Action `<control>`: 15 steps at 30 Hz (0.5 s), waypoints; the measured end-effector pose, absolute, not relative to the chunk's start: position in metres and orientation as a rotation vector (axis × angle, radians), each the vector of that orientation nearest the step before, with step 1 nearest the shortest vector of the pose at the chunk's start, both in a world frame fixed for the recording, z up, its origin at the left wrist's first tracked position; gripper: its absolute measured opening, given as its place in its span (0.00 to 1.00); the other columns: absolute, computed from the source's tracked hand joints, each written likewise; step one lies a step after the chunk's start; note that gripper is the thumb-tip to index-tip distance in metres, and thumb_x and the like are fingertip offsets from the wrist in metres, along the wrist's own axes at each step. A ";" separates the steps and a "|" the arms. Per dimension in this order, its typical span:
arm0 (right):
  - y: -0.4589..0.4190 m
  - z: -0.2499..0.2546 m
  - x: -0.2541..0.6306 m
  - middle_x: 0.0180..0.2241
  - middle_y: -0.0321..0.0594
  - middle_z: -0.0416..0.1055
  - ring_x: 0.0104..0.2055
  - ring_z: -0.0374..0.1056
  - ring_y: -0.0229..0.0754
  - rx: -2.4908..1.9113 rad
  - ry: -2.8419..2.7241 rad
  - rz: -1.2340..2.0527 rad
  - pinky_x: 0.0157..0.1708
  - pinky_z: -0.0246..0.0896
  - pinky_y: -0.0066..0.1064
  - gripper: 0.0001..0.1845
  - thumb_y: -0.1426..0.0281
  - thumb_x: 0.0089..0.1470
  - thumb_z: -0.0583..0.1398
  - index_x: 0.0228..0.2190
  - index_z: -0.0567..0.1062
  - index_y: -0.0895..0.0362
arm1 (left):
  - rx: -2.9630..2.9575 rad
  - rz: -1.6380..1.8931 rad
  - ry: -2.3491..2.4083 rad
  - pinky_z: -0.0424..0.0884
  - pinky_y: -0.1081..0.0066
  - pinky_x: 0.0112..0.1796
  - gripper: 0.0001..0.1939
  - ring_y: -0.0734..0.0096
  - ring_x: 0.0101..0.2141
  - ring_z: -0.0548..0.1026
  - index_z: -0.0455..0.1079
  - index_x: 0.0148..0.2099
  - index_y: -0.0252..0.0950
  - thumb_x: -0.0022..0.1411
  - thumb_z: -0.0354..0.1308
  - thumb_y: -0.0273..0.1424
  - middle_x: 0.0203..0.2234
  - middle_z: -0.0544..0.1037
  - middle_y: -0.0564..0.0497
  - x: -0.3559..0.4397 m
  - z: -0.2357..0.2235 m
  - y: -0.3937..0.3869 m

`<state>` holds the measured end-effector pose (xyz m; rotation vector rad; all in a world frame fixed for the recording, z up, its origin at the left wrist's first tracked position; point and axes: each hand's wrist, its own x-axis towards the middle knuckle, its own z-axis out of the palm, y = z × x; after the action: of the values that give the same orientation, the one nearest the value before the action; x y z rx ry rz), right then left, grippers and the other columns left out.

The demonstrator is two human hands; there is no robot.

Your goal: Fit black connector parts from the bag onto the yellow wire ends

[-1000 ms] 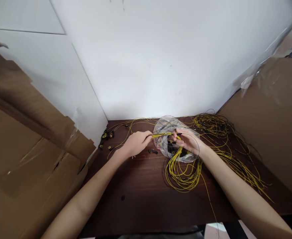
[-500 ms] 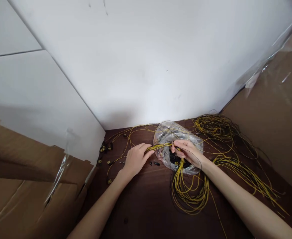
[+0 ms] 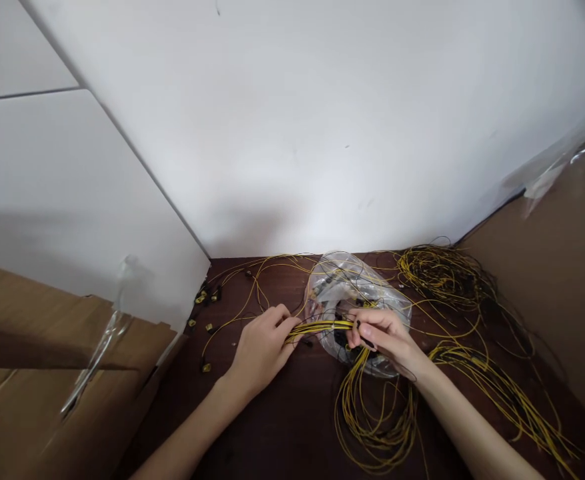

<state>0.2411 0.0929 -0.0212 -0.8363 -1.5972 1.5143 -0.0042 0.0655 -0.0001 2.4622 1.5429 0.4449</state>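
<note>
Head view, hands at table level. Step in hand, by judgement: gathering and straightening a yellow wire bundle (image 3: 322, 327), stretched taut between both hands. Left hand (image 3: 262, 350) clenched around one end of the bundle; right hand (image 3: 385, 337) pinching the other end between thumb and fingers. Bundle running on below the right hand into loose coils (image 3: 372, 420) on the dark table (image 3: 282, 413). Just beyond the right hand, a clear plastic bag (image 3: 357, 287). Further tangled wires (image 3: 437, 267) well past the right hand. Next move likely calls for steady tension and even alignment of strands. Strands thin, springy, prone to snagging.
</note>
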 end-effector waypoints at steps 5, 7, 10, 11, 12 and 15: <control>0.090 -0.017 0.239 0.23 0.39 0.69 0.18 0.49 0.30 -0.814 -1.455 1.601 0.23 0.45 0.30 0.17 0.61 0.55 0.57 0.23 0.75 0.59 | 2.244 0.613 1.325 0.65 0.70 0.39 0.10 0.67 0.37 0.71 0.70 0.43 0.36 0.64 0.47 0.28 0.36 0.75 0.48 -0.004 0.002 0.065; 0.089 -0.016 0.238 0.23 0.39 0.68 0.18 0.47 0.29 -0.805 -1.371 1.648 0.20 0.39 0.28 0.17 0.61 0.55 0.57 0.24 0.75 0.59 | 2.046 0.629 1.242 0.66 0.72 0.39 0.12 0.69 0.37 0.72 0.67 0.48 0.38 0.62 0.52 0.32 0.38 0.76 0.49 -0.004 0.008 0.063; 0.088 -0.014 0.233 0.23 0.39 0.67 0.18 0.47 0.29 -0.814 -1.357 1.689 0.19 0.34 0.28 0.17 0.61 0.55 0.57 0.24 0.75 0.60 | 1.858 0.629 1.197 0.66 0.73 0.37 0.24 0.70 0.34 0.72 0.62 0.55 0.39 0.57 0.58 0.38 0.37 0.76 0.51 -0.003 0.013 0.059; 0.087 -0.014 0.232 0.23 0.39 0.66 0.18 0.47 0.28 -0.823 -1.380 1.688 0.19 0.34 0.28 0.17 0.60 0.55 0.57 0.24 0.74 0.61 | 1.814 0.624 1.196 0.66 0.73 0.34 0.25 0.71 0.31 0.71 0.62 0.56 0.38 0.58 0.57 0.39 0.34 0.75 0.51 -0.002 0.014 0.057; 0.086 -0.014 0.230 0.22 0.38 0.66 0.18 0.46 0.28 -0.832 -1.411 1.682 0.19 0.35 0.27 0.18 0.60 0.55 0.57 0.24 0.74 0.61 | 1.777 0.620 1.199 0.66 0.74 0.31 0.23 0.73 0.28 0.70 0.62 0.56 0.37 0.60 0.53 0.40 0.30 0.75 0.52 -0.001 0.015 0.056; 0.083 -0.013 0.226 0.21 0.37 0.64 0.17 0.46 0.28 -0.849 -1.500 1.650 0.19 0.36 0.27 0.19 0.58 0.54 0.57 0.23 0.74 0.61 | 1.779 0.631 1.232 0.62 0.76 0.25 0.19 0.76 0.22 0.65 0.68 0.48 0.34 0.65 0.45 0.40 0.21 0.69 0.55 0.001 0.016 0.053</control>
<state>0.2260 0.0831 -0.0128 -0.8494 -1.5002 1.6497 0.0009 0.0530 0.0160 1.7787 1.2320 0.6313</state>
